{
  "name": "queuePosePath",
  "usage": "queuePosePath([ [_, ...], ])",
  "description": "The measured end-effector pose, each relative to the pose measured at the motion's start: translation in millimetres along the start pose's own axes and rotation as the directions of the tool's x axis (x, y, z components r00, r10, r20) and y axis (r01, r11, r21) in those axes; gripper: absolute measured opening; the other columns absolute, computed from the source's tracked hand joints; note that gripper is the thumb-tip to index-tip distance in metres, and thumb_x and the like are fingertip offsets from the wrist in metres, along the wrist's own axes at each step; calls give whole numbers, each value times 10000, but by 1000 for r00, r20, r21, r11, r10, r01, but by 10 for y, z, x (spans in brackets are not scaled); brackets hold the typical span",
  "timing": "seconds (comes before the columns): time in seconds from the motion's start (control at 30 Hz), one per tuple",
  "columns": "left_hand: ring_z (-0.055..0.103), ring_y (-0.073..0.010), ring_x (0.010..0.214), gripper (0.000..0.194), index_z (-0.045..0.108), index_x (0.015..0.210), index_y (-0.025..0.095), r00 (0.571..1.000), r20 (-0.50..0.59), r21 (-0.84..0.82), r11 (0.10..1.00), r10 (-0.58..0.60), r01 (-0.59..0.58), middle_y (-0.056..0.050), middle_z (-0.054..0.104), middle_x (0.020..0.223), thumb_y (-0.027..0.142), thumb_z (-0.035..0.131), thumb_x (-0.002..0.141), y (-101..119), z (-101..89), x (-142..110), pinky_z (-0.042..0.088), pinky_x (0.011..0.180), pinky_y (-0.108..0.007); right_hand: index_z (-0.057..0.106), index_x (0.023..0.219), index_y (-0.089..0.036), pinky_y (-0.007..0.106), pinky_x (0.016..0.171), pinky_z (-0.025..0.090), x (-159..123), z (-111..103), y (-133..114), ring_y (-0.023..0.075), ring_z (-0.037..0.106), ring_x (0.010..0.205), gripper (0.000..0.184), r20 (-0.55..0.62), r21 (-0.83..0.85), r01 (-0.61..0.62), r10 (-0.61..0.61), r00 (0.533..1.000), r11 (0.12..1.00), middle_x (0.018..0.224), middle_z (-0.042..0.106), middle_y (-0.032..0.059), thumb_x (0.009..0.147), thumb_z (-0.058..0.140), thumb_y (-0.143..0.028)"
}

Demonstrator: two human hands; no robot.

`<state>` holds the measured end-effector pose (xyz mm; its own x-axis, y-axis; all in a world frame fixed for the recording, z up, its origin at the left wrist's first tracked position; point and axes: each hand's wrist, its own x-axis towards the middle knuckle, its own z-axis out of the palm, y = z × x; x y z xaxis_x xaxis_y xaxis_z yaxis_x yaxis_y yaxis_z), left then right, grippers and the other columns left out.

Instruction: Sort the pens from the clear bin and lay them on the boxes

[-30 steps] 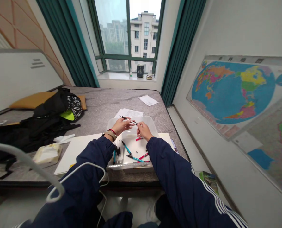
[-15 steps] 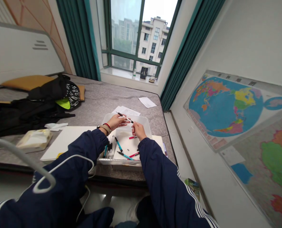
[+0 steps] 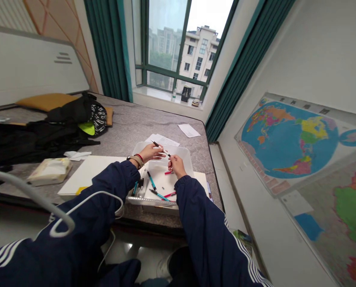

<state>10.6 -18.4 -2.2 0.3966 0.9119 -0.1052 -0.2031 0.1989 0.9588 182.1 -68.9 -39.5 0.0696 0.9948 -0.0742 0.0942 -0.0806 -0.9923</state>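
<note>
Both my hands hold a slim white pen with black ends above a clear plastic bin. My left hand, with bands at its wrist, grips the pen's upper part. The lower black end is pinched by the fingers of my right hand. Inside the bin lie a teal pen, another teal pen, a red pen part and a second red piece close to my right hand. Several black and teal pen parts are gathered at the bin's left side.
White boards or boxes lie left of the bin, beside a tissue pack. Papers rest on the grey mattress. Dark clothing is at the left. A white cable crosses over my left sleeve.
The view has shifted slightly, so the scene sits a little farther right. Both hands keep hold of the pen above the bin, with barely any change in pose.
</note>
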Motion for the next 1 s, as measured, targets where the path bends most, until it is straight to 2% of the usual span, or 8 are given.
queuePosePath([
  [0.17, 739, -264, 789, 452, 605, 907, 166, 1000, -14, 47, 999, 10, -9, -173, 726, 1044, 380, 866, 606, -21, -25, 40, 573, 700, -343, 541, 862, -186, 139, 346, 388, 25, -15, 2, 59, 471, 377, 270, 25, 4, -21, 20, 999, 1000, 538, 550, -46, 958, 410, -402],
  [0.33, 738, -261, 782, 459, 599, 913, 166, 999, -9, 56, 998, 36, -36, -178, 730, 1030, 373, 868, 604, -32, -42, 73, 571, 715, -352, 561, 881, -178, 144, 333, 381, 61, -20, 40, 59, 469, 377, 270, -9, -25, -17, 17, 1000, 1000, 551, 551, -42, 948, 445, -413],
  [0.53, 736, -254, 722, 411, 591, 922, 172, 994, 5, 171, 979, 107, -107, -159, 744, 951, 353, 840, 649, -114, -27, 163, 566, 650, -327, 600, 866, -155, 147, 334, 385, 76, -36, 94, 61, 470, 383, 199, -27, -43, -70, 69, 997, 997, 548, 563, -27, 926, 470, -292],
  [0.67, 735, -232, 713, 344, 580, 928, 171, 981, 37, 278, 942, 188, -191, -146, 743, 934, 345, 784, 713, -171, -13, 190, 532, 560, -248, 599, 930, -136, 172, 374, 441, 1, -52, 56, 81, 537, 446, 127, 64, 109, -162, 156, 986, 981, 646, 638, 17, 866, 534, -225],
  [0.8, 736, -214, 741, 331, 548, 983, 176, 981, 54, 367, 910, 185, -192, -127, 746, 955, 334, 735, 761, -181, -16, 165, 537, 570, -236, 576, 988, -125, 211, 455, 508, -78, -59, -1, 101, 568, 494, 168, 212, 228, -273, 226, 951, 935, 681, 659, 27, 850, 537, -211],
  [1.0, 739, -204, 774, 344, 531, 1027, 172, 977, 75, 403, 890, 199, -213, -136, 739, 996, 350, 700, 788, -164, -17, 161, 549, 603, -242, 611, 984, -117, 173, 417, 449, -32, -95, -13, 87, 549, 496, 182, 241, 255, -282, 221, 945, 925, 658, 623, 9, 844, 563, -223],
])
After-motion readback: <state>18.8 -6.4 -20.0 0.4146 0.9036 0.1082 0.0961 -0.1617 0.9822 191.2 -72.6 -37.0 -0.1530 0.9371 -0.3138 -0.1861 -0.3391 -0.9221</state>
